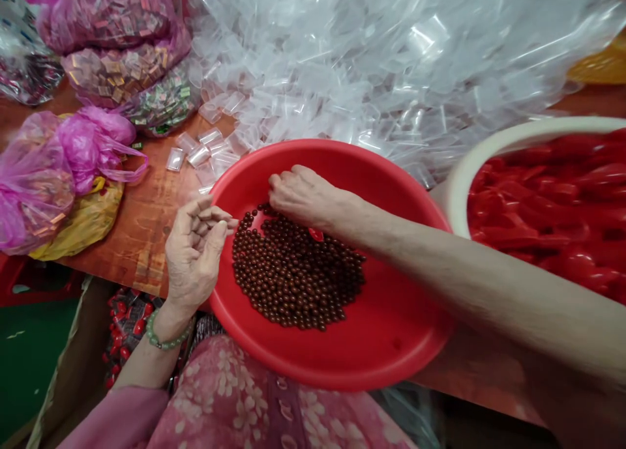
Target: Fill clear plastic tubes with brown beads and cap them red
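A wide red plastic basin sits in front of me, holding a loose pile of small round brown beads. My right hand reaches across the basin, its curled fingers at the top edge of the pile. A small red piece lies among the beads just below that wrist. My left hand is raised over the basin's left rim with its fingertips pinched together. Whether those fingertips hold a bead is hidden. A green beaded bracelet circles my left wrist.
A white basin of glossy red pieces stands to the right. Behind are a heap of small clear plastic pouches and pink bags of packets on a wooden table. A cardboard box stands at lower left.
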`<action>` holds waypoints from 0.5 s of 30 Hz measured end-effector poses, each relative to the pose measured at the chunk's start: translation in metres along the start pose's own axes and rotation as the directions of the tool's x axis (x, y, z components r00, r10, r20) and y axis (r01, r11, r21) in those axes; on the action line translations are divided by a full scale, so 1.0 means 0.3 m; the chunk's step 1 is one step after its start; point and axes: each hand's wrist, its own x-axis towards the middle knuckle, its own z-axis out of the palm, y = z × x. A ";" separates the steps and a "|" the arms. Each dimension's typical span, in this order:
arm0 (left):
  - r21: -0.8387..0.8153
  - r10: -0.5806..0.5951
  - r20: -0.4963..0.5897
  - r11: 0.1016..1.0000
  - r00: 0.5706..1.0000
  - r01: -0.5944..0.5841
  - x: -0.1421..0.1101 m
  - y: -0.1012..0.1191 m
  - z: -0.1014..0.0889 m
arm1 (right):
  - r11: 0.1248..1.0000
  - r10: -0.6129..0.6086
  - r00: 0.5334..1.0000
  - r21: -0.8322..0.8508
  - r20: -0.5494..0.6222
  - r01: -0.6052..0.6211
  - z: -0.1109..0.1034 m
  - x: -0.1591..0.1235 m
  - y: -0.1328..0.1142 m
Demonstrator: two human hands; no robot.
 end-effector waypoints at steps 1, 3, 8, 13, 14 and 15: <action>-0.002 0.001 -0.006 1.000 1.000 -0.001 0.000 -0.001 0.001 | 1.000 -0.003 1.000 -0.028 -0.022 0.002 0.009 0.002 -0.005; -0.008 0.004 -0.015 1.000 1.000 -0.004 0.002 -0.002 0.002 | 0.998 -0.045 0.999 -0.050 -0.024 0.044 0.017 0.006 -0.016; -0.025 0.011 -0.018 1.000 1.000 -0.012 0.003 -0.004 0.008 | 0.976 -0.218 0.973 0.030 0.081 0.216 0.003 0.031 -0.061; 0.024 0.033 -0.018 0.999 0.999 -0.033 0.002 -0.015 0.010 | 0.895 -0.434 0.899 0.138 0.059 0.423 0.001 0.014 -0.175; 0.032 0.035 -0.018 0.999 0.999 -0.034 0.002 -0.017 0.009 | 0.875 -0.469 0.882 0.159 0.047 0.457 0.001 0.000 -0.202; 0.039 0.036 -0.016 0.999 0.999 -0.036 0.002 -0.018 0.008 | 0.858 -0.494 0.868 0.181 0.040 0.480 0.000 -0.016 -0.226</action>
